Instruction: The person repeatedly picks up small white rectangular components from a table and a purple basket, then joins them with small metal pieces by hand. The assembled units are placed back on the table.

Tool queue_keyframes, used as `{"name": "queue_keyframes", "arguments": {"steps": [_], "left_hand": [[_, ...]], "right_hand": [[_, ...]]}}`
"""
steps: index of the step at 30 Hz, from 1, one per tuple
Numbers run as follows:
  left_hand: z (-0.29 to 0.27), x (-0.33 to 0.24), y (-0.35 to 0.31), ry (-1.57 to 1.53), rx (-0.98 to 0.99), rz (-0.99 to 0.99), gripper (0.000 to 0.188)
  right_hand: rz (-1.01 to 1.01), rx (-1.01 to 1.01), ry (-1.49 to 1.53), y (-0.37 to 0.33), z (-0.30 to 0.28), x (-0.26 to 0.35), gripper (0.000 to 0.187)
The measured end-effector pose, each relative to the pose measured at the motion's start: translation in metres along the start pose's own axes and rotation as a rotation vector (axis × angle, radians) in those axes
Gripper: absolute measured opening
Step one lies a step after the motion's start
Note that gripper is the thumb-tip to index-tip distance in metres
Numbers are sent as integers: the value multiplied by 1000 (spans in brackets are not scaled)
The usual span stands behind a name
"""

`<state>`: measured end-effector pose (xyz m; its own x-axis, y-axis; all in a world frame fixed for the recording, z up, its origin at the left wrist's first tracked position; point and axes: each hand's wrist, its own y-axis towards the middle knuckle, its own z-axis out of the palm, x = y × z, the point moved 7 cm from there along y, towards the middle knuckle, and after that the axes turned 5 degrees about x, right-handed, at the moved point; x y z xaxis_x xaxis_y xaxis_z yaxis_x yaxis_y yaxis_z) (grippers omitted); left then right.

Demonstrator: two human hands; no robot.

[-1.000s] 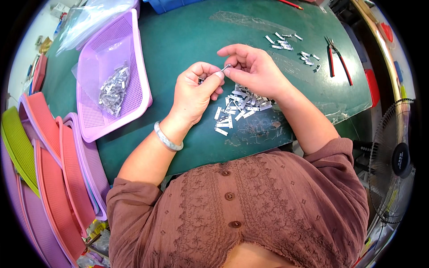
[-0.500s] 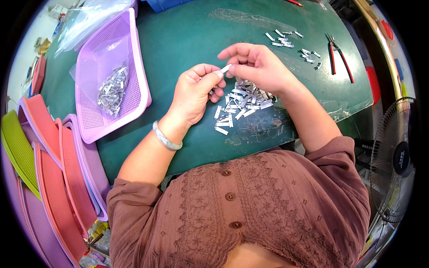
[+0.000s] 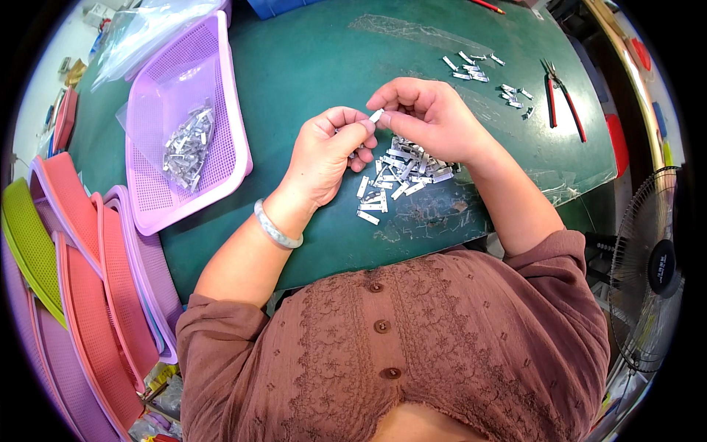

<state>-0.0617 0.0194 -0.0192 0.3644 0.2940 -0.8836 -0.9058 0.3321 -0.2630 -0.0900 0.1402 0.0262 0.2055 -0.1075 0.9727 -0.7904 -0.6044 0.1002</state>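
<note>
Between thumb and fingers, my left hand (image 3: 331, 147) pinches a small silvery metal clip (image 3: 376, 116), and more silvery bits show at its curled fingers. My right hand (image 3: 431, 118) meets it from the other side, thumb and forefinger closed at the clip's far end. Whether the right fingertips grip the clip or only touch it is hard to make out. Just below the hands lies a loose pile of similar metal clips (image 3: 405, 169) on the green table. My right wrist partly covers the pile.
Two small clip groups (image 3: 471, 70) lie beyond my right hand, beside red-handled pliers (image 3: 557, 99). A purple basket (image 3: 241, 140) at left holds a clear bag of clips (image 3: 189, 147). Stacked coloured baskets (image 3: 88, 295) stand at the lower left, a fan (image 3: 648, 265) at the right.
The clip between my hands now sits more upright, and my right fingers have closed in nearer to it. The whole view has shifted slightly; pile, basket and pliers look unchanged.
</note>
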Motion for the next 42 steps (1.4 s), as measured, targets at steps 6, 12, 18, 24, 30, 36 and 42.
{"name": "queue_keyframes", "arguments": {"steps": [6,12,18,24,30,36,42], "left_hand": [[1,0,0,10,1,-2,7],[1,0,0,22,7,-5,8],[2,1,0,24,19,-8,7],[4,1,0,1,57,5,11],[7,-2,-3,27,40,70,14],[8,-7,-5,90,6,143,12],[8,-8,-5,114,13,158,10]], "right_hand": [[8,29,-24,-1,0,-1,15],[-14,7,-40,-1,0,2,14],[8,18,-76,1,-2,0,14],[52,53,71,3,-2,-7,19],[65,39,119,4,-4,-10,21],[77,40,129,3,-3,-9,21],[73,44,130,2,-3,-7,20]]}}
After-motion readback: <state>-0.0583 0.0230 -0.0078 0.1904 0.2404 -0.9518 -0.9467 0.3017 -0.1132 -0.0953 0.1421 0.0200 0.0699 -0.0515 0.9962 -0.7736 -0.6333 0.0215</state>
